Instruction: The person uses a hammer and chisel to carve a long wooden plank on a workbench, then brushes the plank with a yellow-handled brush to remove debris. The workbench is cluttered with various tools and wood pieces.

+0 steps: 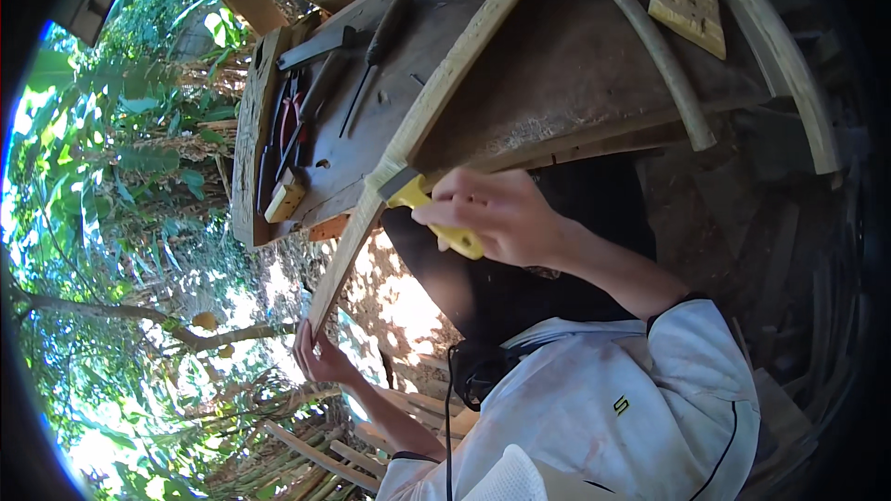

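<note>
A long, slightly curved wooden strip lies slantwise over the workbench, its near end reaching past the bench edge. That near end is gripped by my left hand, fingers wrapped round it. In my right hand is a scraper with a yellow handle, held in a closed grip. Its dark flat blade rests against the strip near the bench's front edge; whether it cuts into the wood I cannot tell.
On the bench's left lie a long-handled pointed tool, red-handled pliers and a small wooden block. A claw hammer, a wooden board and a curved wooden piece are at the right. A branch extends at the left.
</note>
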Demonstrator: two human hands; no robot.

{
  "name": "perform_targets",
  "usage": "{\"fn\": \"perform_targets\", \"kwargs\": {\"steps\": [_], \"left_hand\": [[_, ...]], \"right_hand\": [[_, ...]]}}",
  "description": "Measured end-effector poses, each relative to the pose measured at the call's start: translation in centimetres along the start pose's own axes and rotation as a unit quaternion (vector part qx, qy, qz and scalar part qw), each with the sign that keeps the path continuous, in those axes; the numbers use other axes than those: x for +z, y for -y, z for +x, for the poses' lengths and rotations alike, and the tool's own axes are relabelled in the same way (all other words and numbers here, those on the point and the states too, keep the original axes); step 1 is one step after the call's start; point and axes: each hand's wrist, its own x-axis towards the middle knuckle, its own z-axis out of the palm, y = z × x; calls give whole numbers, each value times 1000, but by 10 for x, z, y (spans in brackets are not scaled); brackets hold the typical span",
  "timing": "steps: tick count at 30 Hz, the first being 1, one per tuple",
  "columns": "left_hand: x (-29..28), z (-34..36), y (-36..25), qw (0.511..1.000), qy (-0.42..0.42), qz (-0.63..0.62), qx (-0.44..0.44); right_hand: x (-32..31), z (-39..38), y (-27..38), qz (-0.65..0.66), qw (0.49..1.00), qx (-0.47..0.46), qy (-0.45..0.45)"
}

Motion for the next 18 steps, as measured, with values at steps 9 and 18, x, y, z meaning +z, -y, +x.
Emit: {"fn": "perform_targets", "kwargs": {"steps": [9, 18], "left_hand": [[-22, 8, -50, 987, 36, -46, -153], [3, 2, -58, 919, 184, -166, -306]], "right_hand": [[-17, 30, -11, -118, 979, 2, -168], [26, 6, 22, 15, 1000, -2, -2]]}}
